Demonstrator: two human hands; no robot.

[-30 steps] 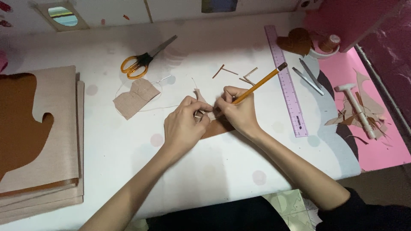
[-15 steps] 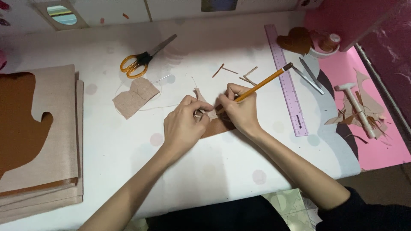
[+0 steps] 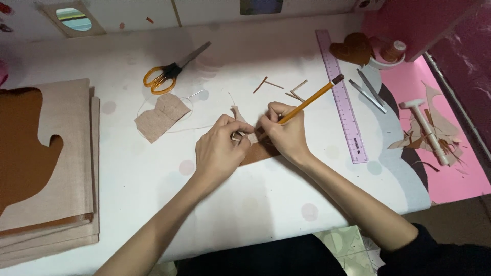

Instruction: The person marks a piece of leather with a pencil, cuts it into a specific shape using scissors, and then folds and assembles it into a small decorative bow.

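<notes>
My right hand (image 3: pixel 284 134) grips a yellow pencil (image 3: pixel 312 98) whose tip meets a small tan fabric piece (image 3: pixel 240 116) at the middle of the table. My left hand (image 3: pixel 220 148) pinches that small piece and presses it down. Under both hands lies a brown strip of material (image 3: pixel 261 152), mostly covered by the fingers. The pencil's eraser end points up and to the right.
Orange-handled scissors (image 3: pixel 169 72) and a tan fabric scrap (image 3: pixel 162 116) with thread lie at the upper left. A stack of tan and brown sheets (image 3: pixel 46 163) fills the left edge. A purple ruler (image 3: pixel 341 102), tweezers (image 3: pixel 369 91), brown slivers (image 3: pixel 279 86) and a white tool (image 3: pixel 428 130) on pink paper sit to the right.
</notes>
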